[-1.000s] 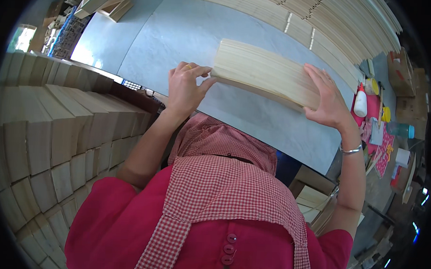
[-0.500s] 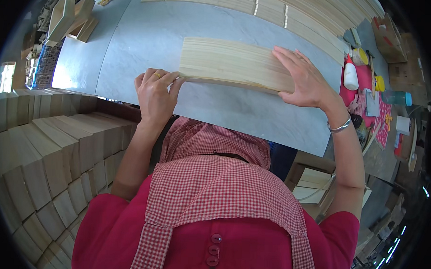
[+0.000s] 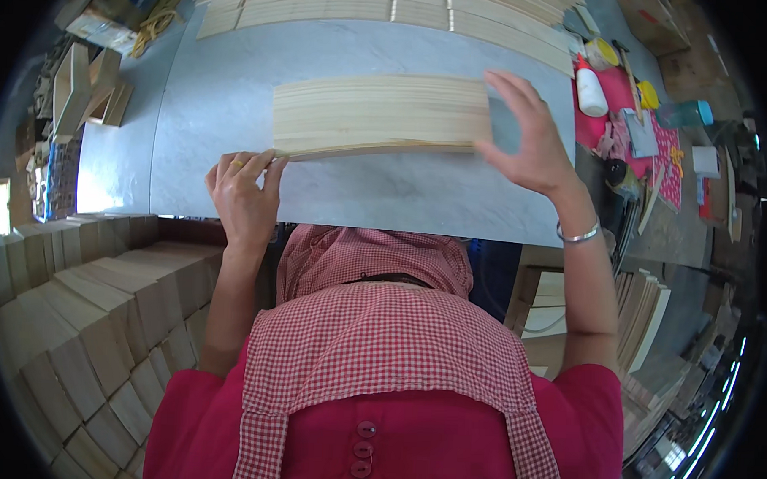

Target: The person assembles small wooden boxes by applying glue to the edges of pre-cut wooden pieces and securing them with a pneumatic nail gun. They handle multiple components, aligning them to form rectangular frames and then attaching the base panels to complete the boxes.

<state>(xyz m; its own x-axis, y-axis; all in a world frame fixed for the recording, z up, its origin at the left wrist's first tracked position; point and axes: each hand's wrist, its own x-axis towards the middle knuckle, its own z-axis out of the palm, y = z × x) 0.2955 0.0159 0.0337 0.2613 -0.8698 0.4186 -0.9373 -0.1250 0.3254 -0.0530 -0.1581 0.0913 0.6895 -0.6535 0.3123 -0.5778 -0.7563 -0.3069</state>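
A long pale wooden board [image 3: 379,113] lies crosswise in front of me, its thicker near edge showing. At its near left corner, the thumb and fingers of my left hand [image 3: 246,192] pinch the wood. Beside the right end is my right hand [image 3: 530,143], open, with thumb and fingers spread wide around that end. Its thumb tip is at the near right corner and its fingertips are by the far one. A gap shows between palm and board; whether the fingertips touch the wood I cannot tell.
Several wooden strips [image 3: 324,5] line the far edge of the grey table [image 3: 343,192]. Small wooden boxes [image 3: 72,89] stand at far left. To the right are a white glue bottle [image 3: 590,90] and a pink cloth [image 3: 613,83]. Stacked wood blocks [image 3: 85,313] fill the lower left.
The view has shifted, so the board and both hands appear further left. My right hand has loosened from the board's right end, and a gap has opened at the palm. My left hand keeps its pinch.
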